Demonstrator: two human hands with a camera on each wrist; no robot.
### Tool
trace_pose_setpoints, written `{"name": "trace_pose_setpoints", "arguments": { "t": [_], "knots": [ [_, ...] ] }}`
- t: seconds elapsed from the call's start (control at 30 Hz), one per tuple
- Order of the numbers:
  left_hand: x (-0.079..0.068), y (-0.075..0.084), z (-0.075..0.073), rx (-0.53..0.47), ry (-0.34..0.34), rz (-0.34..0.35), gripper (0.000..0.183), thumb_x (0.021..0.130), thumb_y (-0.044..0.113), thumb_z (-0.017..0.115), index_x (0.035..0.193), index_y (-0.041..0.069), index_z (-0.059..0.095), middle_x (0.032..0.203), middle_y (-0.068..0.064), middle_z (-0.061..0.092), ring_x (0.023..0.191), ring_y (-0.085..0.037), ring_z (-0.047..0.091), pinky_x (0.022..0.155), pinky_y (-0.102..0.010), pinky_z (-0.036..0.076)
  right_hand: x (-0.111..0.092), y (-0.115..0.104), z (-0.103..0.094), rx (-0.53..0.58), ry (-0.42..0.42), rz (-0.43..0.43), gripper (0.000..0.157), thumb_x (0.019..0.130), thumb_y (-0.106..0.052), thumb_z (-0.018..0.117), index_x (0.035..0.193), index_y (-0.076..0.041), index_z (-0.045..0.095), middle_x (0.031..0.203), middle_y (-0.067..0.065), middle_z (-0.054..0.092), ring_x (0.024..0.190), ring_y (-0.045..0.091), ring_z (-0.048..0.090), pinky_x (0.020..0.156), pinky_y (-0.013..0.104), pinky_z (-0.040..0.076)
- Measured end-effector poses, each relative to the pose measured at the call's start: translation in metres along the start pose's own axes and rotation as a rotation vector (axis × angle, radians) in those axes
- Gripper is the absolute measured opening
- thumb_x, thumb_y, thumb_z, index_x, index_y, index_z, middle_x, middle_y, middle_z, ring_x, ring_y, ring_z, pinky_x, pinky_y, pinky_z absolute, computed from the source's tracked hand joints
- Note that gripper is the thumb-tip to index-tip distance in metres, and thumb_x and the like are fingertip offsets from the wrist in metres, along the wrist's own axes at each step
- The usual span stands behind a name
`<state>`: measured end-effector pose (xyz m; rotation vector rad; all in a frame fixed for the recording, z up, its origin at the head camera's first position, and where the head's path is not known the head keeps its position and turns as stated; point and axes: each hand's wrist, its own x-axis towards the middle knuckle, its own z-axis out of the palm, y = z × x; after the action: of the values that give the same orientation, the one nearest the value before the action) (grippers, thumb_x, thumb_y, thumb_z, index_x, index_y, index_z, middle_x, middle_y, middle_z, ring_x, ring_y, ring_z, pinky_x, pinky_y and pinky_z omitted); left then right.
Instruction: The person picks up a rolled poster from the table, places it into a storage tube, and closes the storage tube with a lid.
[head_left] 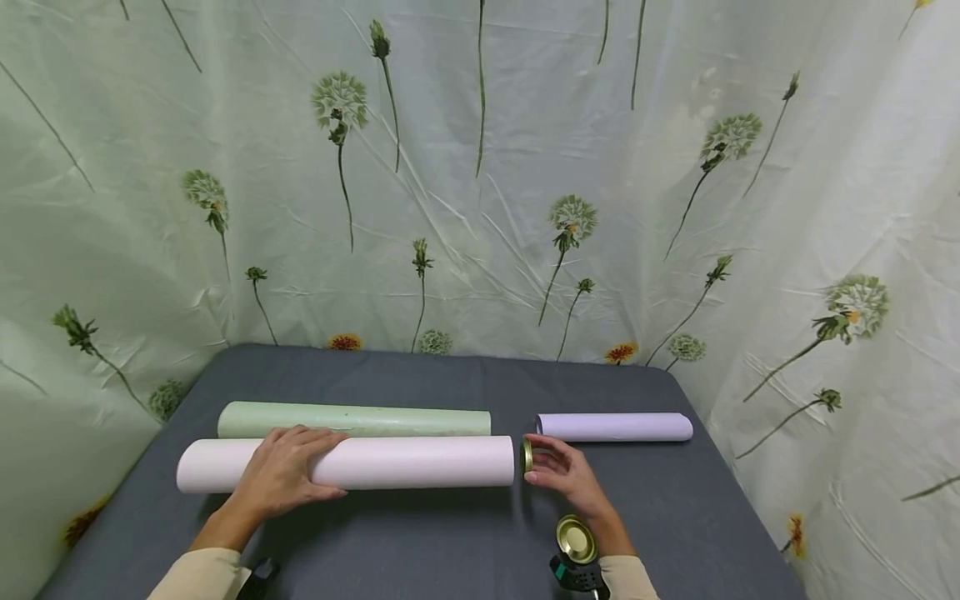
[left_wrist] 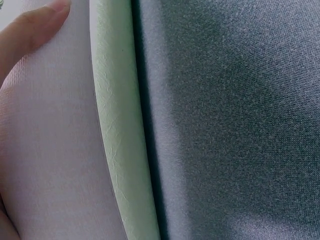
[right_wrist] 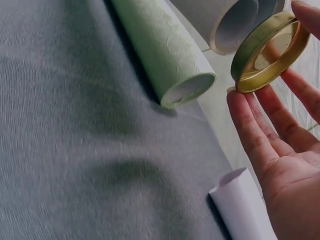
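Observation:
A long white-pink tube [head_left: 420,462] lies across the middle. My left hand [head_left: 285,471] grips it from above, with the thumb on its near side. Its right end is open and hollow in the right wrist view. Between thumb and fingertips, my right hand [head_left: 562,473] pinches a shallow gold metal lid [right_wrist: 241,62]. In the head view that lid faces the tube's right end, a small gap away; whether they touch is hard to tell. Just behind the white-pink tube lies a pale green roll [head_left: 360,418]. A second gold lid [head_left: 576,539] shows beside my right wrist.
A shorter lavender roll [head_left: 615,427] lies at the back right, beyond my right hand. Everything rests on a table with a dark grey cloth [head_left: 420,542]. Behind the table hangs a pale curtain [head_left: 480,250] printed with dandelions.

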<state>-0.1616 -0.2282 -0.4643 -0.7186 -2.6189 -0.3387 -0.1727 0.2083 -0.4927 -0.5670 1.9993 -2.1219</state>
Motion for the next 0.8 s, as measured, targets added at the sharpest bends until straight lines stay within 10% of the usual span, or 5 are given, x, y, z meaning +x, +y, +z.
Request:
{"name": "trace_pose_setpoints", "arguments": {
  "t": [0.8],
  "knots": [
    [0.0,0.001,0.003,-0.007,-0.002,-0.003,0.075,0.054,0.05,0.088,0.118,0.015,0.07,0.107,-0.004,0.071,0.095,-0.026,0.063,0.081,-0.049,0.043,0.006,0.005,0.015,0.106,0.015,-0.002,0.059,0.085,0.007,0.064,0.134,0.023,0.035,0.121,0.0,0.06,0.108,0.011,0.061,0.088,0.025,0.05]
  ]
}}
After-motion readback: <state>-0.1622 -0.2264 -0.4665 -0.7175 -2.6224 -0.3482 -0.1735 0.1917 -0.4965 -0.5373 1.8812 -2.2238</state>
